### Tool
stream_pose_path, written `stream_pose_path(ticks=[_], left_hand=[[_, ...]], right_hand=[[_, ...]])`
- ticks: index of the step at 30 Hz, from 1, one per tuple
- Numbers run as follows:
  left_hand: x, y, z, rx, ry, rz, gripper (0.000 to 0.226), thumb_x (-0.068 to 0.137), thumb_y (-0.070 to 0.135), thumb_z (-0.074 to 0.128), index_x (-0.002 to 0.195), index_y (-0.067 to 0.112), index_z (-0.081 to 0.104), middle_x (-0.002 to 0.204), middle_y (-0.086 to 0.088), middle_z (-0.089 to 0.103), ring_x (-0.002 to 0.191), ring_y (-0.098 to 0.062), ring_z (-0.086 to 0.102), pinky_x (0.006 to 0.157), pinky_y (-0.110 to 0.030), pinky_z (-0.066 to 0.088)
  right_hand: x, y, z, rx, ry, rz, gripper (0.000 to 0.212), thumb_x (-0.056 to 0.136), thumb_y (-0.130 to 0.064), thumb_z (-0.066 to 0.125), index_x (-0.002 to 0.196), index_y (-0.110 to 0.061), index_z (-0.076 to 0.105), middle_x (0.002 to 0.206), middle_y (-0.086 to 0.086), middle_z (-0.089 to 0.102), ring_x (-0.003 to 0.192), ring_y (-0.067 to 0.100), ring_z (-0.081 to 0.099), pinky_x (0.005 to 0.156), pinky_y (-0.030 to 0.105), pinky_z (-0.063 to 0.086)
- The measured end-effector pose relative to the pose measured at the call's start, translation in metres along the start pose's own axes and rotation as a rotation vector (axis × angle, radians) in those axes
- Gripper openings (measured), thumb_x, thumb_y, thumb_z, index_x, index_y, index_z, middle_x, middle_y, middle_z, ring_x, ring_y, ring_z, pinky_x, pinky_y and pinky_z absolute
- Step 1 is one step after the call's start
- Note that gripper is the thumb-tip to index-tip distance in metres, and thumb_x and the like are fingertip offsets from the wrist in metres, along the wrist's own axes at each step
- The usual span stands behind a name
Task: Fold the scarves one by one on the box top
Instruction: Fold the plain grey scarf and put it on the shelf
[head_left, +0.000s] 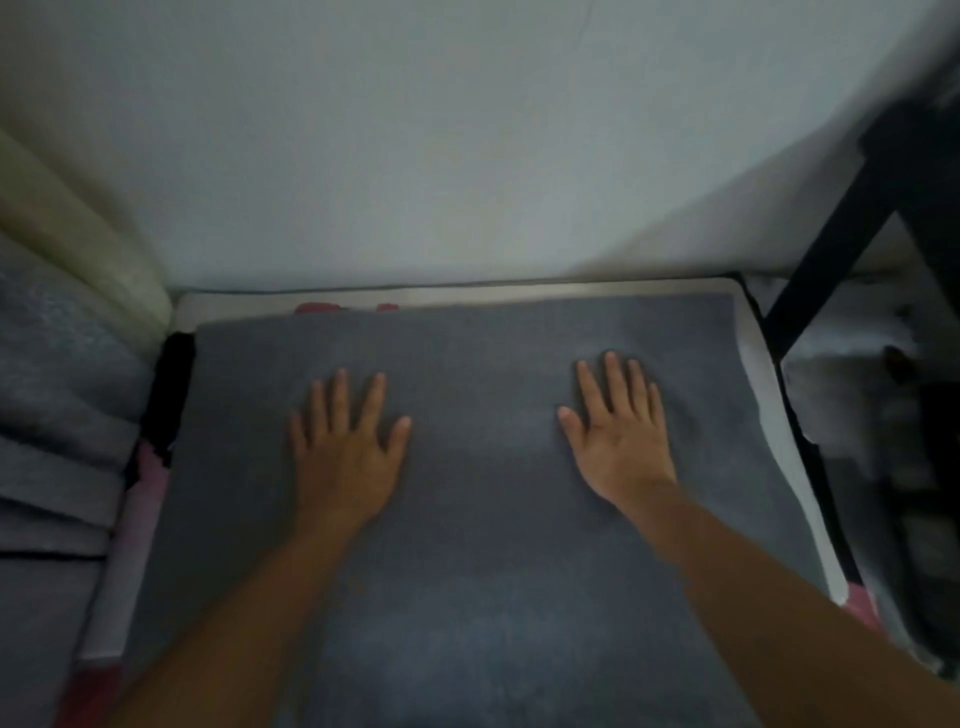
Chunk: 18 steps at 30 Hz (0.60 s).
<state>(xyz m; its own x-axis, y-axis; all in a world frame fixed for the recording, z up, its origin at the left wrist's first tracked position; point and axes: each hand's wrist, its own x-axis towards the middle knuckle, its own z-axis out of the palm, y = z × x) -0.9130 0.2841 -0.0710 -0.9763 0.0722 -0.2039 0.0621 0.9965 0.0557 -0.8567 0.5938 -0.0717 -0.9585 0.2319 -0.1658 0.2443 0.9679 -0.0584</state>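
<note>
A grey-blue scarf (483, 519) lies spread flat over the box top (779, 395), covering nearly all of it; only a pale strip of the box shows along the far and right edges. My left hand (345, 447) rests palm down on the scarf left of centre, fingers straight and spread. My right hand (621, 431) lies flat on the scarf right of centre, fingers straight and pointing away from me. Neither hand grips any cloth.
A pile of grey-blue cloth (57, 457) sits to the left of the box. A pale wall (467, 156) rises just behind the box. A black frame (831, 234) slants at the right, with dark clutter below it. Pink and red bits (150, 467) show at the box's left side.
</note>
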Motion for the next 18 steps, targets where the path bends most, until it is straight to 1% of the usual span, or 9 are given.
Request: stream_pose_path(ticks=[3,4,5,7,9,11,14,16,18], left_hand=[[0.046,-0.035,-0.029,-0.077,-0.126,-0.298,0.073,0.097,0.069,0.021,0.16,0.035,0.01,0.169,-0.01,0.001,0.154,-0.037,-0.003,0.12,-0.064,0.002],[0.058,-0.031,-0.035,-0.066,-0.128,-0.292,0.073,0.098,0.066,0.023,0.161,0.031,0.013,0.169,-0.012,0.003,0.154,-0.039,-0.002,0.12,-0.064,0.002],[0.065,-0.017,-0.04,-0.042,-0.073,-0.184,0.07,0.099,0.063,0.026,0.16,0.028,0.021,0.168,-0.015,0.008,0.153,-0.04,0.002,0.121,-0.062,0.004],[0.063,0.019,-0.04,-0.022,0.028,0.183,0.067,0.098,0.061,0.024,0.156,0.028,0.032,0.167,-0.015,0.016,0.153,-0.039,0.008,0.122,-0.058,0.008],[0.051,0.046,-0.028,0.062,-0.031,0.468,0.073,0.094,0.066,0.013,0.159,0.035,0.023,0.169,-0.007,0.007,0.155,-0.033,0.002,0.123,-0.055,0.008],[0.051,0.052,-0.024,0.085,-0.096,0.46,0.071,0.094,0.067,0.014,0.158,0.039,0.019,0.169,-0.001,0.004,0.156,-0.029,0.003,0.122,-0.056,0.01],[0.082,0.039,-0.038,-0.063,0.178,0.294,0.055,0.094,0.053,0.032,0.133,0.024,0.058,0.147,-0.011,0.05,0.135,-0.033,0.045,0.11,-0.052,0.034],[0.111,0.025,-0.048,-0.029,0.242,0.257,0.048,0.097,0.047,0.041,0.132,0.018,0.058,0.136,-0.012,0.058,0.126,-0.033,0.052,0.105,-0.049,0.036],[0.134,0.016,-0.063,0.018,0.111,0.273,0.046,0.1,0.049,0.047,0.135,0.021,0.056,0.134,-0.01,0.058,0.125,-0.032,0.052,0.105,-0.046,0.035]], right_hand=[[0.023,0.011,-0.012,0.046,-0.034,0.178,0.07,0.101,-0.06,0.015,0.161,-0.025,0.01,0.167,0.011,0.001,0.153,0.035,-0.001,0.123,0.053,0.001],[0.032,0.003,-0.017,0.064,-0.038,0.214,0.069,0.101,-0.058,0.017,0.16,-0.022,0.013,0.167,0.012,0.004,0.153,0.037,-0.001,0.123,0.054,0.001],[0.04,-0.009,-0.023,0.083,0.006,0.162,0.068,0.102,-0.057,0.018,0.159,-0.02,0.02,0.166,0.013,0.01,0.153,0.039,0.003,0.123,0.055,0.004],[0.047,-0.034,-0.029,0.078,0.065,-0.213,0.065,0.101,-0.054,0.022,0.155,-0.02,0.034,0.163,0.012,0.024,0.151,0.039,0.016,0.121,0.057,0.015],[0.055,-0.035,-0.021,-0.039,0.006,-0.528,0.063,0.1,-0.055,0.024,0.153,-0.024,0.037,0.163,0.009,0.028,0.15,0.036,0.022,0.119,0.057,0.023],[0.08,-0.012,-0.027,-0.01,-0.025,-0.375,0.064,0.098,-0.056,0.019,0.154,-0.029,0.033,0.163,0.008,0.025,0.15,0.035,0.023,0.119,0.058,0.023],[0.124,0.033,-0.047,0.024,0.01,-0.019,0.058,0.098,-0.051,0.04,0.151,-0.027,0.04,0.158,0.014,0.033,0.146,0.038,0.025,0.119,0.051,0.018],[0.142,0.046,-0.063,-0.054,-0.015,-0.149,0.062,0.09,-0.047,0.063,0.145,-0.024,0.046,0.149,0.012,0.045,0.139,0.036,0.035,0.117,0.047,0.025],[0.151,0.041,-0.073,-0.082,-0.128,-0.28,0.063,0.087,-0.048,0.068,0.142,-0.025,0.048,0.143,0.009,0.049,0.133,0.033,0.042,0.114,0.044,0.03]])
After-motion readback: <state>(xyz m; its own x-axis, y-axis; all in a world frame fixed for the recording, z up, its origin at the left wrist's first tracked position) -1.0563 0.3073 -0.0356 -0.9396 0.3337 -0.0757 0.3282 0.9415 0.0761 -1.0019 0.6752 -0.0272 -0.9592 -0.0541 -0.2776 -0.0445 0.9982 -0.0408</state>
